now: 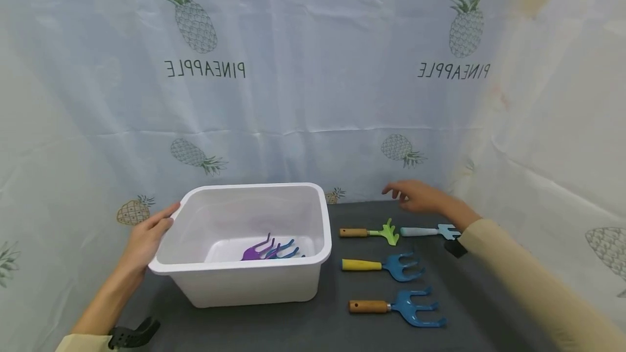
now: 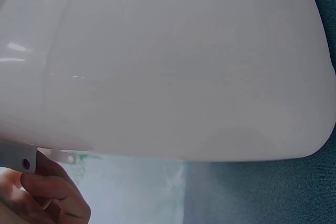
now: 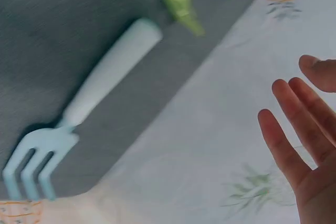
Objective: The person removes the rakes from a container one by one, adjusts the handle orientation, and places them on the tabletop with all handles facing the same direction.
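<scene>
My left hand (image 1: 146, 238) grips the left rim of a white plastic tub (image 1: 244, 281); in the left wrist view its fingers (image 2: 58, 192) curl at the tub's edge. Inside the tub lie a purple hand rake (image 1: 254, 253) and a blue one (image 1: 288, 249), partly hidden by the front wall. My right hand (image 1: 418, 195) hovers at the back of the table, holding nothing, its fingers (image 3: 281, 145) loosely extended. Nearest to it are a green hand rake (image 1: 388, 231) with a wooden handle and a pale blue hand fork (image 3: 110, 77).
Right of the tub lie a blue rake with a yellow handle (image 1: 362, 265) and a blue rake with a wooden handle (image 1: 369, 307). The dark grey table (image 1: 293, 330) meets a pineapple-print curtain (image 1: 313, 96) at the back and sides.
</scene>
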A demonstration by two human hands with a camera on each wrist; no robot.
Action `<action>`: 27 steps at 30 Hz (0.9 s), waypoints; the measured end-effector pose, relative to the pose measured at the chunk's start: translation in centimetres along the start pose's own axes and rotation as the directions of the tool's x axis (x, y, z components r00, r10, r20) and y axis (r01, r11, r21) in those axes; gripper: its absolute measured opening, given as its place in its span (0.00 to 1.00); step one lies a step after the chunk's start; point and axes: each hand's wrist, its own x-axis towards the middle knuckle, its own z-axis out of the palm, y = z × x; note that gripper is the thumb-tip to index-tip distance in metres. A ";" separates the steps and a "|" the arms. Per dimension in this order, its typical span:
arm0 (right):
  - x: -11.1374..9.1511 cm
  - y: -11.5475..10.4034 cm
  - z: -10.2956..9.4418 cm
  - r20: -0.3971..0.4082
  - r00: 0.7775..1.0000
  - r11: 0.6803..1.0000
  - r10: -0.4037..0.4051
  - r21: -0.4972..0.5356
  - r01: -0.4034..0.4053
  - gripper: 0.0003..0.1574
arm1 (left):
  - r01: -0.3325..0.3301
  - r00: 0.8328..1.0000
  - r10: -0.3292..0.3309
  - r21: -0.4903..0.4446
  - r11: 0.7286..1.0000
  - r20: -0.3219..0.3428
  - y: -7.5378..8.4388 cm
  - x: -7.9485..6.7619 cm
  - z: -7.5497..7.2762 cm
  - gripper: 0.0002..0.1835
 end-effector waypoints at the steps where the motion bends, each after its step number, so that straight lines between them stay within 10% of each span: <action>1: 0.2 -0.4 -0.3 -0.002 1.000 1.000 -0.006 0.008 0.006 0.30 | -0.003 1.000 0.003 0.002 1.000 0.003 0.1 0.0 0.0 0.32; 27: 6.9 -13.3 -5.6 -0.004 0.993 0.991 -0.122 -0.060 0.122 0.33 | -0.034 0.999 0.034 0.005 0.999 0.013 0.1 -0.4 0.1 0.32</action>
